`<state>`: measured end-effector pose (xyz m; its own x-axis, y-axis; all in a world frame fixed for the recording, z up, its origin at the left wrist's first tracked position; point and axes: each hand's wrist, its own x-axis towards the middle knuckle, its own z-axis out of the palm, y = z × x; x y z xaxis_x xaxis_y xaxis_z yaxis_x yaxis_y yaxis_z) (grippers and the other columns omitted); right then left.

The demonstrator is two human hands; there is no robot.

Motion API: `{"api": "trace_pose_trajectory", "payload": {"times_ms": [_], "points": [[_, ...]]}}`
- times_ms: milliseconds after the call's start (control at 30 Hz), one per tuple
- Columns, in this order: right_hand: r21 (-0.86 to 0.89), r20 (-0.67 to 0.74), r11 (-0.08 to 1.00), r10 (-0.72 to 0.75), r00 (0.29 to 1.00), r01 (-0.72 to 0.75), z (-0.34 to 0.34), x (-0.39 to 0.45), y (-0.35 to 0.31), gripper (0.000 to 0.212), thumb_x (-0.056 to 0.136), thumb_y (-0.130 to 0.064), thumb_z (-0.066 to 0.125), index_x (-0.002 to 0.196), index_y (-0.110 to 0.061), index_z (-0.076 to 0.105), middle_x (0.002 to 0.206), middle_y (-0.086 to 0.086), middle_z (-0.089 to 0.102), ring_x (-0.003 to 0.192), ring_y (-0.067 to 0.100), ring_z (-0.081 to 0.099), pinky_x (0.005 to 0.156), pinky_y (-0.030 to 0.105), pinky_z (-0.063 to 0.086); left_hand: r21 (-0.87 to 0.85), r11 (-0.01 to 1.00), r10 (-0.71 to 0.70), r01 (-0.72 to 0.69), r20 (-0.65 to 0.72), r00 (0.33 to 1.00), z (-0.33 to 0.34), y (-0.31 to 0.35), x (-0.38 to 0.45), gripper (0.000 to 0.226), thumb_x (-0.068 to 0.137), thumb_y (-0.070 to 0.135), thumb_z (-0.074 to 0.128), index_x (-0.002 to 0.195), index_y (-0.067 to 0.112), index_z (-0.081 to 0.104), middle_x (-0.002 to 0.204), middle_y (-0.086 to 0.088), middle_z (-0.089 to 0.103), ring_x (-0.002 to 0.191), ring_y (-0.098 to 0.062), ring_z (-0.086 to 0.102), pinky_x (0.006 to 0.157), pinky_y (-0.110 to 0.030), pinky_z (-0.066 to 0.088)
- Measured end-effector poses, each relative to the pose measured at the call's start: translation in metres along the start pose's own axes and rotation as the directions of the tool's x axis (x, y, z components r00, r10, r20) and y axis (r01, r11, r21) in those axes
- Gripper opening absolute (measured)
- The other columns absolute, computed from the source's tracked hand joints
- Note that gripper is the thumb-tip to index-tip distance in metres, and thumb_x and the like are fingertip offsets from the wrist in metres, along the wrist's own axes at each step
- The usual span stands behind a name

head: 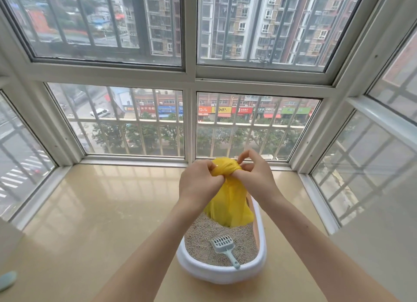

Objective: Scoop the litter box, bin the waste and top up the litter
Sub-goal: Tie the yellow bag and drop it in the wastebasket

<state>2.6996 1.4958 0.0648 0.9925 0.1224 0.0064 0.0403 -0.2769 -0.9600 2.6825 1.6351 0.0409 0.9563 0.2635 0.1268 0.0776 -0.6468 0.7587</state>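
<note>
Left hand [198,182] is gripping the twisted neck of a yellow plastic bag [228,202], fingers curled around it. Right hand [255,175] is pinching the same knot from the other side. The bag is hanging between both hands above the white litter box [216,277], where a pale blue scoop [224,247] is lying on grey litter [200,238].

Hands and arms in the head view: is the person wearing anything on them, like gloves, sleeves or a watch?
Nothing shows. The left hand and right hand are bare, without gloves or visible rings. Both forearms are uncovered down to the frame's edge: no sleeve, watch or bracelet.
</note>
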Motion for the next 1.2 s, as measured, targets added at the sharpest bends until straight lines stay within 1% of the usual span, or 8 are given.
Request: {"api": "trace_pose_trajectory", "payload": {"times_ms": [333, 533, 600, 733, 833, 933, 1067, 1200], "points": [[0.492, 0.375, 0.811, 0.13, 0.918, -0.316, -0.011, 0.0, 0.004, 0.026, 0.084, 0.007, 0.049, 0.099, -0.013, 0.057, 0.079, 0.018, 0.061, 0.066, 0.026, 0.061, 0.054, 0.029, 0.051, -0.142, 0.99, 0.029, 0.001, 0.212, 0.977, -0.003, -0.008, 0.008, 0.032, 0.061, 0.014, 0.074, 0.046, 0.01, 0.047, 0.047, 0.004, 0.024, 0.049, -0.011, 0.022, 0.045, -0.025, 0.016], [0.567, 0.549, 0.702, 0.067, 0.833, -0.43, -0.016, 0.001, 0.007, 0.049, 0.079, -0.002, 0.048, 0.123, -0.018, 0.06, 0.088, 0.018, 0.062, 0.076, 0.03, 0.061, 0.07, 0.038, 0.053, -0.297, 0.944, -0.028, 0.143, 0.36, 0.933, 0.004, -0.009, 0.003, 0.039, 0.061, 0.028, 0.06, 0.081, -0.004, 0.068, 0.065, -0.005, 0.052, 0.064, -0.015, 0.048, 0.06, -0.029, 0.038], [0.544, 0.564, 0.737, 0.033, 0.825, -0.401, -0.018, 0.002, 0.006, 0.048, 0.085, -0.003, 0.045, 0.129, -0.019, 0.058, 0.096, 0.018, 0.063, 0.084, 0.03, 0.061, 0.078, 0.042, 0.051, -0.465, 0.859, 0.013, 0.213, 0.437, 0.899, 0.0, -0.006, -0.003, 0.036, 0.067, 0.022, 0.061, 0.096, 0.005, 0.071, 0.081, -0.005, 0.067, 0.078, -0.015, 0.063, 0.071, -0.029, 0.05], [0.531, 0.457, 0.803, -0.004, 0.89, -0.269, -0.017, 0.003, 0.001, 0.04, 0.092, -0.003, 0.046, 0.129, -0.013, 0.056, 0.106, 0.021, 0.061, 0.092, 0.029, 0.06, 0.08, 0.039, 0.053, -0.785, 0.48, 0.108, 0.391, 0.495, 0.862, -0.004, -0.003, -0.004, 0.039, 0.078, 0.019, 0.058, 0.115, 0.008, 0.06, 0.101, -0.012, 0.065, 0.094, -0.026, 0.063, 0.084, -0.04, 0.052], [0.522, 0.408, 0.822, -0.005, 0.913, -0.229, -0.013, 0.001, 0.001, 0.04, 0.091, 0.0, 0.046, 0.126, -0.015, 0.058, 0.102, 0.021, 0.062, 0.087, 0.028, 0.061, 0.075, 0.037, 0.055, -0.745, 0.623, 0.036, 0.239, 0.332, 0.942, 0.001, 0.005, -0.01, 0.022, 0.091, 0.036, 0.055, 0.105, 0.02, 0.062, 0.098, -0.008, 0.065, 0.094, -0.021, 0.063, 0.084, -0.039, 0.051], [0.579, 0.446, 0.76, 0.007, 0.895, -0.294, -0.007, -0.003, -0.002, 0.035, 0.087, 0.0, 0.047, 0.114, -0.013, 0.065, 0.095, 0.017, 0.065, 0.082, 0.026, 0.063, 0.073, 0.036, 0.056, -0.722, 0.692, 0.055, 0.017, 0.077, 0.995, 0.01, 0.009, -0.017, 0.017, 0.101, 0.028, 0.042, 0.099, 0.025, 0.059, 0.089, 0.0, 0.06, 0.082, -0.009, 0.057, 0.077, -0.028, 0.047], [0.73, 0.486, 0.517, 0.068, 0.871, -0.448, -0.008, -0.003, -0.005, 0.025, 0.073, -0.005, 0.056, 0.095, -0.011, 0.067, 0.079, 0.011, 0.067, 0.068, 0.021, 0.066, 0.065, 0.031, 0.057, -0.73, 0.676, 0.119, -0.1, -0.027, 0.993, 0.017, 0.014, -0.015, 0.017, 0.101, 0.019, 0.042, 0.089, 0.018, 0.055, 0.076, 0.0, 0.05, 0.073, -0.01, 0.047, 0.069, -0.027, 0.041], [0.833, 0.525, 0.284, -0.133, 0.841, -0.475, -0.011, 0.0, 0.003, 0.043, 0.07, -0.007, 0.063, 0.111, -0.015, 0.069, 0.095, 0.014, 0.066, 0.092, 0.027, 0.06, 0.09, 0.039, 0.046, -0.74, 0.664, 0.09, -0.111, -0.069, 0.994, 0.019, 0.015, -0.008, 0.019, 0.098, 0.03, 0.045, 0.084, 0.02, 0.054, 0.074, -0.001, 0.047, 0.072, -0.017, 0.046, 0.069, -0.037, 0.04]]}}
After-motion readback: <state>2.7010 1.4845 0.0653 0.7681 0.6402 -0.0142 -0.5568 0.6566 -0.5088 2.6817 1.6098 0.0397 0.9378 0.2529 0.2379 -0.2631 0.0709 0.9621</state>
